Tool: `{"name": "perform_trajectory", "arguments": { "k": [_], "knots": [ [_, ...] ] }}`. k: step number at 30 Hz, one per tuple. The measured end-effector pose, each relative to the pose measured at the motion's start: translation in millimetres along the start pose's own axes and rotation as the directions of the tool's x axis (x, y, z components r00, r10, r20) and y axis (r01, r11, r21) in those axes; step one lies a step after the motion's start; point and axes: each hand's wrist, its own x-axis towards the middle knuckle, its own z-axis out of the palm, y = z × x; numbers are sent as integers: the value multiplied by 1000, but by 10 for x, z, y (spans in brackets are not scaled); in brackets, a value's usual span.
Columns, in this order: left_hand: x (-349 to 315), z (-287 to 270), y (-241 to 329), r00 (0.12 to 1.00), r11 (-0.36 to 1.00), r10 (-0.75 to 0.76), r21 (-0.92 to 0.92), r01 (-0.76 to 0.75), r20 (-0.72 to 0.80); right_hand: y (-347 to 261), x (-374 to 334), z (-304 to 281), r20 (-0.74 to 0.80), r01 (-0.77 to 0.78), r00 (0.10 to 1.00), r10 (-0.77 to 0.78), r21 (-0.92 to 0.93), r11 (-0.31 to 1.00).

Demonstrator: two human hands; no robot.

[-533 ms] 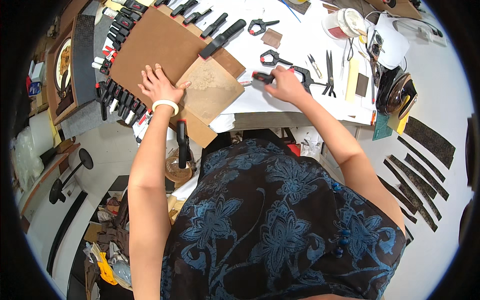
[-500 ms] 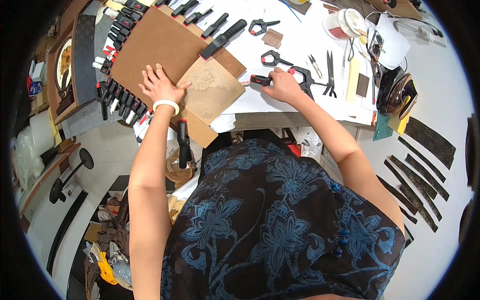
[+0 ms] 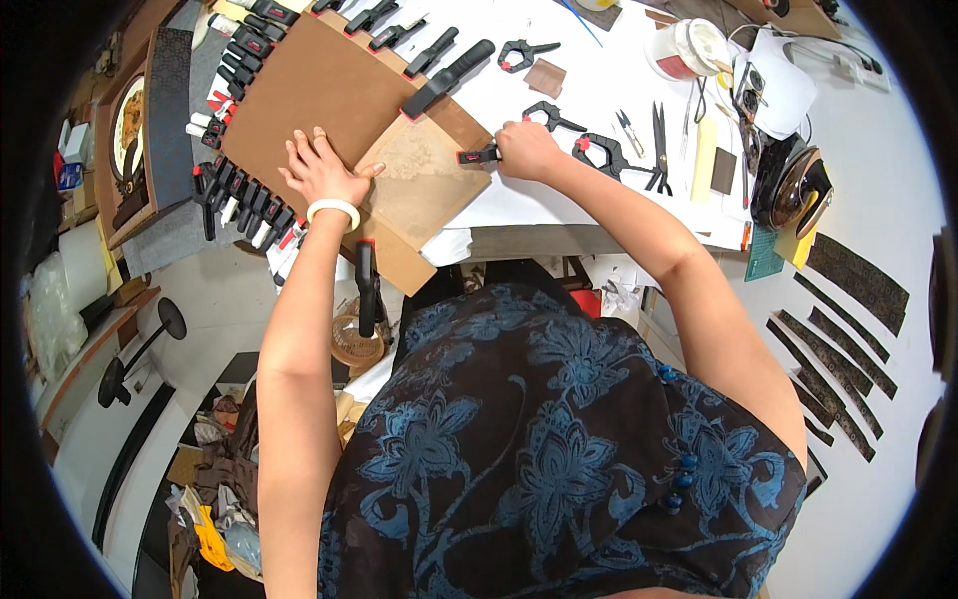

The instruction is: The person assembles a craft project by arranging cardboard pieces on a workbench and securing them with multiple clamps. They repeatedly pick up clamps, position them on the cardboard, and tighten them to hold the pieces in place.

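Our right hand (image 3: pixel 527 150) is wrapped around a small black spring clamp (image 3: pixel 479 156), its red-tipped nose right at the edge of the pale patterned sheet (image 3: pixel 424 180) on the brown board (image 3: pixel 319 95). Our left hand (image 3: pixel 321 172) lies flat, fingers spread, pressing board and sheet down. To do this well, we reckon: keep that palm firm so the sheet can't creep, squeeze wide, seat the clamp square over the edge. Further out, a row of black clamps (image 3: pixel 239 205) grips the board's left side, one black bar clamp (image 3: pixel 446 78) lies across the top, another (image 3: pixel 365 285) hangs at the near edge, and scissors (image 3: pixel 659 145) rest on the white table (image 3: pixel 599 80).
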Motion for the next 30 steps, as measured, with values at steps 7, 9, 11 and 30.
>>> {"name": "perform_trajectory", "arguments": {
  "k": [7, 9, 11, 30],
  "knots": [
    [7, -27, 1, 1000, 1000, 0, 0, 0, 11, 286, 67, 70, -86, 149, 987, -138, 144, 978],
    [5, -34, 1, 1000, 1000, -3, -5, 3, 17, 334, 47, 134, -130, 128, 986, -105, 184, 975],
    [8, -29, 4, 1000, 1000, -2, 0, 2, 17, 325, 26, 153, -140, 144, 983, -118, 192, 971],
    [5, 0, -6, 1000, 1000, 9, 16, -9, 10, -216, -793, 333, -489, 148, 871, 44, 346, 926]
  ]
}}
